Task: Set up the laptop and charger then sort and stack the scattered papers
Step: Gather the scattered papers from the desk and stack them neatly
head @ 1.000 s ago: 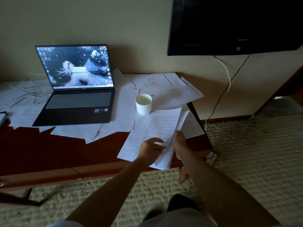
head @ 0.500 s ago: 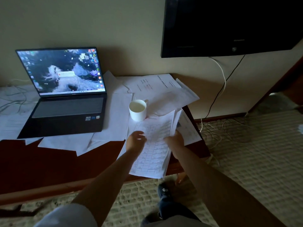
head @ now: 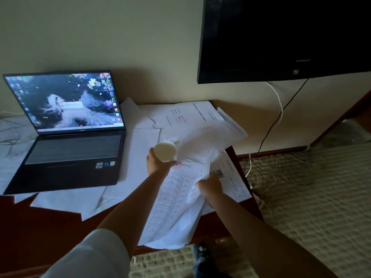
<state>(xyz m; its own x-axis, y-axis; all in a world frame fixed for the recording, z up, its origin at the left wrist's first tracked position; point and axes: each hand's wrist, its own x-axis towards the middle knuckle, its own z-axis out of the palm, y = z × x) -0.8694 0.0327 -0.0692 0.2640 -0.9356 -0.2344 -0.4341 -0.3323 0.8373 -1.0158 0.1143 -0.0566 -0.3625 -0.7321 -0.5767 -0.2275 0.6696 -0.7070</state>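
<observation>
While the left hand (head: 158, 164) is lifting the white mug (head: 165, 151) off the papers, its fingers curled around the mug's side and the mug tipped toward the camera, the right hand (head: 209, 186) is gripping the near edge of the tabled sheet (head: 172, 199) and a second sheet bunched over it at the desk's right end. To do this well, the mug is best kept level, since it may be holding liquid, though the dim view is not showing its inside clearly, and set down on bare desk (head: 40, 221) away from the laptop (head: 66, 133), which is sitting open and lit at the left with more loose papers (head: 186, 119) spread behind and beside it. The right hand should be sliding the sheets out flat rather than crumpling them. Compared with half a second ago, the mug is no longer standing on the paper, the left hand has moved from the tabled sheet to the mug, and the right-hand sheet is curling upward.
</observation>
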